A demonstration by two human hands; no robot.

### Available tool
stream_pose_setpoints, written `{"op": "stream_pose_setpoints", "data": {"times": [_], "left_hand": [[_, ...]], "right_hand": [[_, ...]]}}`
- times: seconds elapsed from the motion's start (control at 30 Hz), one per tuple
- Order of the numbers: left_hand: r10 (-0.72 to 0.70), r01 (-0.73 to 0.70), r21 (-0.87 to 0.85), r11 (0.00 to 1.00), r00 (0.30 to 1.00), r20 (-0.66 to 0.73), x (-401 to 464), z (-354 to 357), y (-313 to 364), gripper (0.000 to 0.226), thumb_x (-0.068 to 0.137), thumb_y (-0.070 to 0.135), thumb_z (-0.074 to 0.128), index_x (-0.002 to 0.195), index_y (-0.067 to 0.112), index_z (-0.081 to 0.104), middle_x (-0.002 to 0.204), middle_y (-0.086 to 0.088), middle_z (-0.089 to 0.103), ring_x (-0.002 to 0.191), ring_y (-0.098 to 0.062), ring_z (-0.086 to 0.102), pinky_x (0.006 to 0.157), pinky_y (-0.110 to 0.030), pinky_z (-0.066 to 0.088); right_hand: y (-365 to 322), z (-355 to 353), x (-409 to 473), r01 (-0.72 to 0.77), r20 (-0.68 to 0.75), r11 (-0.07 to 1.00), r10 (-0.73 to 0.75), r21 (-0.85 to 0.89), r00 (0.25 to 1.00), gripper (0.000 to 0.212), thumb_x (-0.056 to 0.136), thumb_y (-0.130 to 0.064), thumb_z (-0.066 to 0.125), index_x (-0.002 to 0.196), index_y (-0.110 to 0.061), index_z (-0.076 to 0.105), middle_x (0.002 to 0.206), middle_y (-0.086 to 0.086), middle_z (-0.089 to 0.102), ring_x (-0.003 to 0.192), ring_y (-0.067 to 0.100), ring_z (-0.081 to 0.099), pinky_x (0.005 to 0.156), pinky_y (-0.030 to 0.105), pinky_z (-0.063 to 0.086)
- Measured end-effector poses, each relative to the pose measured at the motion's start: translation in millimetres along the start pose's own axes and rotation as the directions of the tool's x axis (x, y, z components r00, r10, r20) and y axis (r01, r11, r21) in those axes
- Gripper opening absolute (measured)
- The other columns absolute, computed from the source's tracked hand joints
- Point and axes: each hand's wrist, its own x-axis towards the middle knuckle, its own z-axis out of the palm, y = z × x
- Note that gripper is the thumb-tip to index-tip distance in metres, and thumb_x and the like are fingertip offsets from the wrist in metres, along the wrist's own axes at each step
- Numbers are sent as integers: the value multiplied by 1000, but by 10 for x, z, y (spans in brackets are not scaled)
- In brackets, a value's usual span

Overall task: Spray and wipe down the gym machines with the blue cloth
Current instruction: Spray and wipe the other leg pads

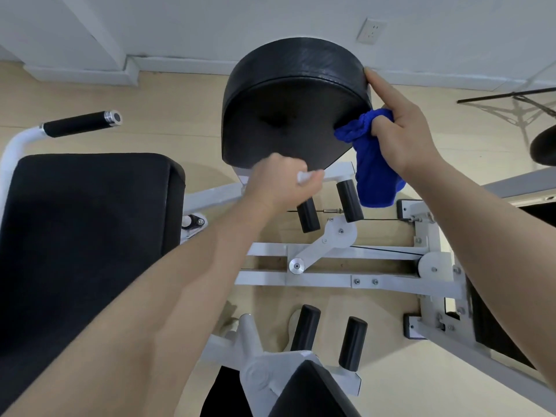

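A round black pad (pixel 288 97) of a white-framed gym machine (pixel 346 278) fills the upper middle of the view. My right hand (pixel 403 127) grips a bunched blue cloth (pixel 373 164) against the pad's right side, with the index finger stretched up along the pad's edge. The cloth's loose end hangs down. My left hand (pixel 279 182) is curled round a small white object (pixel 304 177) just below the pad's front edge. The object is blurred and mostly hidden in the hand, so I cannot say what it is.
A black seat pad (pixel 84 236) lies at the left, with a white bar and a black grip handle (pixel 81 123) behind it. Black foam rollers (pixel 349 200) jut from the frame below the pad. A wall socket (pixel 371 31) is on the white wall. The floor is light wood.
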Motion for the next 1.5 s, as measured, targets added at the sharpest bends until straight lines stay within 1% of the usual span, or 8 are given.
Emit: {"op": "stream_pose_setpoints", "data": {"times": [0.27,0.47,0.57,0.73,0.87,1.1,1.27,1.5], "left_hand": [[-134,136,-23,990,989,64,-90,390,-122,32,95,30,40,76,10,54,70,-4,47,80,-25,50,62,-28,28],[-203,166,-163,973,948,-247,-225,-167,-377,28,83,46,53,81,18,47,73,-1,52,70,-20,46,60,-27,29],[-179,66,-237,969,850,-495,-225,-554,-440,23,81,28,61,92,10,51,87,-1,51,71,-16,45,61,-25,30],[-117,16,-283,959,933,-342,-20,-830,-586,84,81,37,70,149,16,25,154,-1,30,137,-10,30,95,3,18],[-28,-41,-412,910,986,-161,86,-893,-705,79,77,35,70,146,30,32,136,14,52,120,-1,48,98,-11,37],[-25,-61,-458,887,984,-179,34,-886,-706,67,71,37,66,134,29,45,113,23,56,104,5,50,85,-6,38],[-66,-34,-453,891,977,-204,-8,-836,-731,67,75,38,70,135,27,43,121,14,55,112,-3,50,90,-18,39],[-102,0,-421,907,970,-220,-99,-750,-726,65,75,45,68,131,22,44,120,7,57,109,-11,53,87,-26,45]], "right_hand": [[71,-4,13,3,-9,1000,-3,16,1000,73,79,-3,32,138,-44,38,81,-7,60,73,16,46,69,31,42],[7,240,-153,-52,-167,978,17,-202,986,70,84,-5,34,147,-32,22,121,6,52,83,17,43,71,28,32],[-46,546,-196,-184,-325,965,238,188,915,64,85,2,29,144,-24,22,134,5,41,98,15,47,84,27,33],[-125,1020,-32,-416,-210,553,748,722,630,36,101,-18,29,136,-19,26,112,-3,37,100,15,43,93,32,37],[-180,1214,64,-593,234,53,887,803,397,33,101,-33,29,127,-22,45,122,-1,55,109,25,53,100,43,41],[-408,1009,-116,-292,-2,281,724,914,690,30,97,-12,36,125,-21,41,107,1,57,86,16,58,77,36,54],[-384,1225,80,-421,117,112,869,900,481,36,101,-30,29,131,-14,41,113,-1,46,94,17,44,88,31,40],[-477,1161,-50,-364,39,216,814,906,580,29,97,-18,42,125,-18,36,116,2,53,95,20,55,82,37,50]]}}
